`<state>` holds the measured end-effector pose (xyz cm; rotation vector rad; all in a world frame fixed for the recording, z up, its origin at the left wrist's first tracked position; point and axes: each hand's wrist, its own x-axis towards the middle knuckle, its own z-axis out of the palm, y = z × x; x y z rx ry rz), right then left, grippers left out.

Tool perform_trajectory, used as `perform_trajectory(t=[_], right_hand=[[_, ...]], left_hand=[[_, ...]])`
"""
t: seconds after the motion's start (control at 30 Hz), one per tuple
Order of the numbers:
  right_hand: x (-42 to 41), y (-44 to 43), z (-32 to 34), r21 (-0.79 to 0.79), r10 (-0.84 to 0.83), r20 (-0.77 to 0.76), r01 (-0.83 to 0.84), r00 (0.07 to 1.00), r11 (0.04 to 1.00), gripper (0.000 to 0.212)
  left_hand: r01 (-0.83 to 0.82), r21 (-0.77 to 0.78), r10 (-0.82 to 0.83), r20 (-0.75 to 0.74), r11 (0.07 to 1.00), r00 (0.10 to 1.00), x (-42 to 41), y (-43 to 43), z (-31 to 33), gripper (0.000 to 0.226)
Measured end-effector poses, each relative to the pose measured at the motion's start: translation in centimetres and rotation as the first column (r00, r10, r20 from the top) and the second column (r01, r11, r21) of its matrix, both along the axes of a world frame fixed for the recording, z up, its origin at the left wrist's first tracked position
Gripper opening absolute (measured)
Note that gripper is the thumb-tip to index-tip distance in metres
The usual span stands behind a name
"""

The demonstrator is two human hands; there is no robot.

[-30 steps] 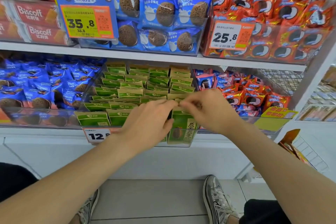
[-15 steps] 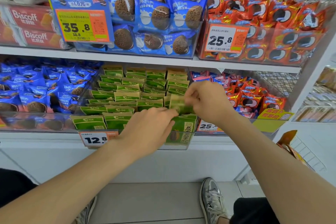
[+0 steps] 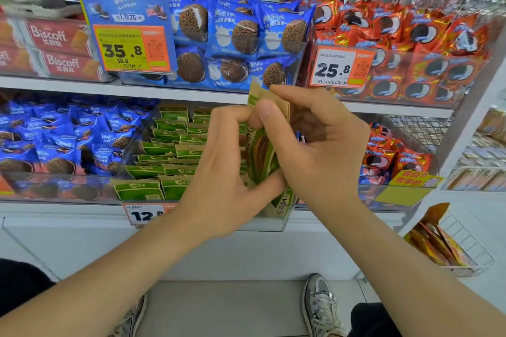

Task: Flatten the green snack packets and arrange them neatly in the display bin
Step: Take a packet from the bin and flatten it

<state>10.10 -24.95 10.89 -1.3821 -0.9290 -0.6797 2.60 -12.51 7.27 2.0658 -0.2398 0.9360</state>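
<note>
While the left hand point(image 3: 219, 172) and right hand point(image 3: 323, 150) pinch a green packet point(image 3: 261, 153), they block the display bin point(image 3: 262, 225).

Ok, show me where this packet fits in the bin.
No bare gap shows. Green packets fill the left and middle rows of the display bin. Its right side is hidden by the left hand and right hand gripping the held packet.

Left hand point(image 3: 219, 172) & right hand point(image 3: 323, 150) hold one packet point(image 3: 262, 156) in front of display bin point(image 3: 262, 225) w/ packet rows point(image 3: 169, 142).
</note>
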Motion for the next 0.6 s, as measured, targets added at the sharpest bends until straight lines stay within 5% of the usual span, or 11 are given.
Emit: perform_trajectory(t=[0.13,0.27,0.4,0.5,0.6], right_hand=[[0.6,-0.4,0.2,0.043,0.210,-0.290,-0.207,0.933,0.977,0.012],[1.5,-0.6,-0.6,0.018,0.303,-0.472,-0.334,0.828,0.942,0.016],[0.9,-0.3,-1.5,-0.141,0.300,-0.466,-0.404,0.832,0.904,0.018],[0.8,0.0,-2.1,-0.261,0.221,-0.359,-0.325,0.907,0.909,0.019],[1.2,0.1,-2.4,-0.286,0.153,-0.312,-0.247,0.938,0.926,0.019]], left_hand=[[0.182,-0.217,-0.208,-0.106,0.959,0.972,-0.6,-0.3,0.4,0.038],[0.189,-0.439,-0.274,-0.139,0.878,0.952,-0.4,-0.3,0.3,0.015],[0.105,-0.428,-0.172,-0.122,0.898,0.977,-0.5,-1.0,0.3,0.032],[0.100,-0.558,-0.197,-0.116,0.824,0.973,-0.4,-0.9,0.5,0.030],[0.058,-0.532,-0.181,-0.182,0.845,0.967,-0.2,-0.2,0.7,0.031]])
